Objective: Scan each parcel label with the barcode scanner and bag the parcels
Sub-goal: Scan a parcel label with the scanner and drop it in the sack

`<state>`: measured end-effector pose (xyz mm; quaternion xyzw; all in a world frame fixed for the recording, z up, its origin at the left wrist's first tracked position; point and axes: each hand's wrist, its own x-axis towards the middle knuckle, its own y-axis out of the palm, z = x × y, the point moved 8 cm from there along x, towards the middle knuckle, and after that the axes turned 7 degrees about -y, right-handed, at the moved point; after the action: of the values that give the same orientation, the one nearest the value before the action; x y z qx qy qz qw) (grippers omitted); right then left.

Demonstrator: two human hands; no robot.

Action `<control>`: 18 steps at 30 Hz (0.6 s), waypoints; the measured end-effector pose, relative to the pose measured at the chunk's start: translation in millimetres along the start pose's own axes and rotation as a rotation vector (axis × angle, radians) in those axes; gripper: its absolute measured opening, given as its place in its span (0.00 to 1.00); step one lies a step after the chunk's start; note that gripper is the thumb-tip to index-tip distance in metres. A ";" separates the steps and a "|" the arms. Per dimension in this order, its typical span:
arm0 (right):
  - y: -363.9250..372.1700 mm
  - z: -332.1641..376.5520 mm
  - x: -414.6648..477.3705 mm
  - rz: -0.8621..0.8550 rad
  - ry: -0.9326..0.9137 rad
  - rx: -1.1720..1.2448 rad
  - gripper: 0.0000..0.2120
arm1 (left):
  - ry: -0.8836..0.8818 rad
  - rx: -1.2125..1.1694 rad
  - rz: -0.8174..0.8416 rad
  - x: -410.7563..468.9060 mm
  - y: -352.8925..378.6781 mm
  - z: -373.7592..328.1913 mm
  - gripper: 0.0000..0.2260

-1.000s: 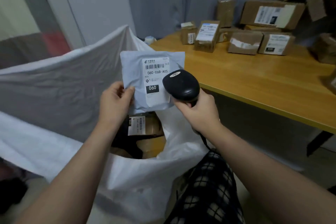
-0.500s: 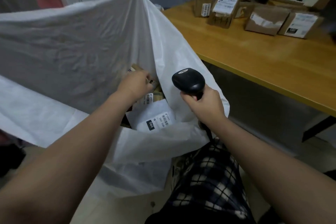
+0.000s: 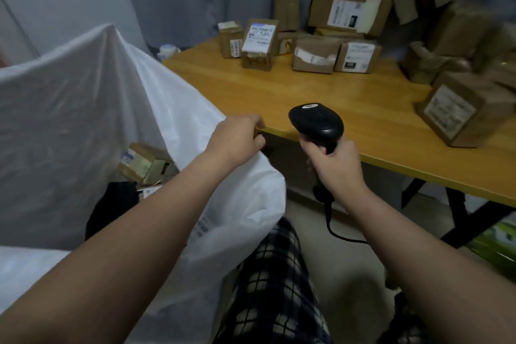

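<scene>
A large white bag (image 3: 83, 109) stands open at the left. Inside it lie a small cardboard parcel (image 3: 145, 162), a black item (image 3: 111, 205) and a pale mailer (image 3: 201, 229) mostly hidden by my left forearm. My left hand (image 3: 234, 139) hovers over the bag's right rim at the table's corner, fingers loosely curled with nothing seen in them. My right hand (image 3: 333, 173) grips the handle of the black barcode scanner (image 3: 315, 120), its head just above the table's front edge. Several labelled cardboard parcels (image 3: 259, 45) stand on the wooden table (image 3: 279, 98).
One larger box (image 3: 463, 109) sits near the table's right front. More boxes are stacked against the grey curtain at the back right. The scanner's cable (image 3: 332, 227) hangs below the table edge. My checked trouser leg (image 3: 273, 288) is beside the bag.
The grey mailer went from my left hand into the bag. That hand has since come out of the bag and moved right to the table corner. The scanner stayed in my right hand.
</scene>
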<state>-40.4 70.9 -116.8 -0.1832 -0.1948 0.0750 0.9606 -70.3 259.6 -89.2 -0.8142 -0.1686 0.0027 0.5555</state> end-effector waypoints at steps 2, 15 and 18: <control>-40.8 -10.3 3.3 -0.065 0.009 -0.018 0.14 | 0.081 -0.017 0.033 10.5 13.5 -46.1 0.14; -260.0 -92.3 -1.2 -0.530 0.134 -0.077 0.17 | 0.520 -0.094 0.150 49.0 107.5 -298.1 0.22; -280.5 -93.5 9.8 -0.571 0.151 -0.043 0.20 | 0.635 -0.038 0.038 73.0 100.7 -334.0 0.28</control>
<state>26.6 -215.7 -86.6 -0.1461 -0.1683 -0.2163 0.9506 89.8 -54.8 -39.2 -0.7876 0.0284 -0.2443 0.5650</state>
